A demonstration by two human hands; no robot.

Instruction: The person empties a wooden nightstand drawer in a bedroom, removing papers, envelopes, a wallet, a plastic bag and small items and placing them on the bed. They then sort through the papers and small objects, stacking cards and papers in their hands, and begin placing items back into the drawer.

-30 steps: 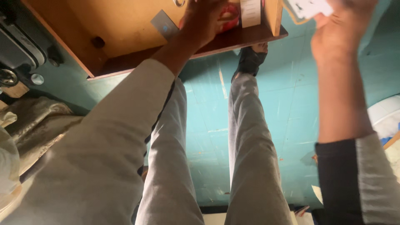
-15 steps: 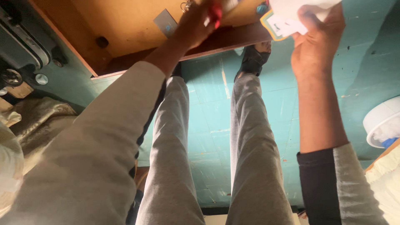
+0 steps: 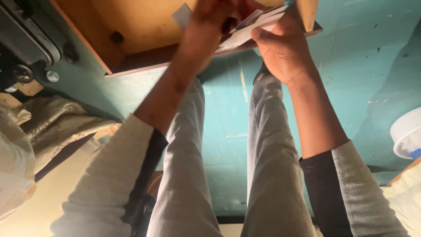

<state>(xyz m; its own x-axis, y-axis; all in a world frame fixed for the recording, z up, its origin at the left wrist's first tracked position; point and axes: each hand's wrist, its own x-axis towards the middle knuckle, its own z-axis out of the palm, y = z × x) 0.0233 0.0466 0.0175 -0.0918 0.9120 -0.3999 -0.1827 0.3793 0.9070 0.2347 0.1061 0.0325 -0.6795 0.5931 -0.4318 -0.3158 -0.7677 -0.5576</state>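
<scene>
Both hands meet over a shallow wooden box (image 3: pixel 131 30) on the teal floor. My right hand (image 3: pixel 280 48) grips a flat white card or packet (image 3: pixel 250 30), tilted, with a coloured edge. My left hand (image 3: pixel 210 26) is closed at the card's left end, fingers touching it; whether it holds a separate small thing is hidden by the fingers. A grey rectangular piece (image 3: pixel 182 15) lies inside the box just left of my left hand. My outstretched legs in grey trousers (image 3: pixel 263 145) run below the hands.
A dark machine with metal knobs (image 3: pixel 26 48) sits at the upper left beside crumpled beige cloth (image 3: pixel 61 123). A white round container (image 3: pixel 408 131) stands at the right edge. A dark shoe (image 3: pixel 263 70) points toward the box. Teal floor (image 3: pixel 372 66) lies around.
My right hand has swung left with the white card from the right side to meet my left hand over the box. The red object seen earlier in my left hand is out of sight.
</scene>
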